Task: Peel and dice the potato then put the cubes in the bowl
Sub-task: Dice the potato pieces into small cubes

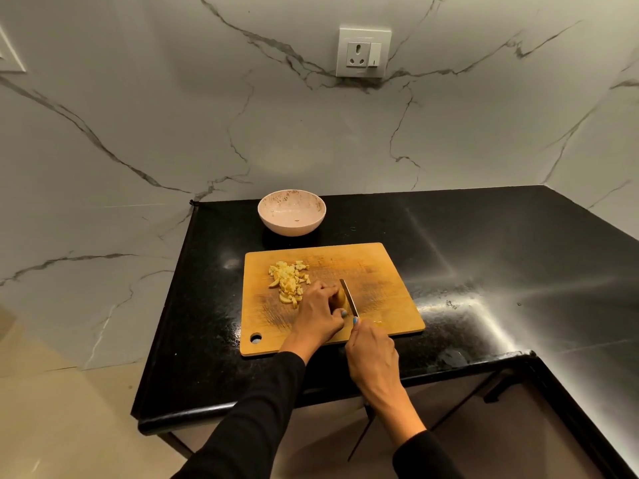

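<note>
**Blade stands just right of the held potato, ready for the next slice**

Head view: the left hand (pixel 320 314) sits on the cutting board (pixel 387 271) with its fingers (pixel 326 290) curled over the remaining piece of potato (pixel 339 299), pinning it to the wood; the piece is small and mostly hidden under that hand, so its exact shape cannot be told; the right hand (pixel 370 347) grips the knife (pixel 349 297) by a handle that the hand covers, its fingers wrapped round it and one fingertip laid forward near the base of the blade; the blade runs away from the person, slightly leftward at its tip, and lies touching or just beside the potato's right flank; the relation that matters is this one: the potato lies to the left of the blade, the holding fingertips just left again, so the cut likely falls on the potato's right-hand end while the left fingers stay close to the edge; the pile of cubes (pixel 288 281) lies on the board's left part, just beyond and left of the left hand; the bowl (pixel 292 216) stands on the black worktop (pixel 484 236) behind the board, near its far left corner, with no cubes visible inside; dicing seems well along, the transfer not yet begun.
</note>
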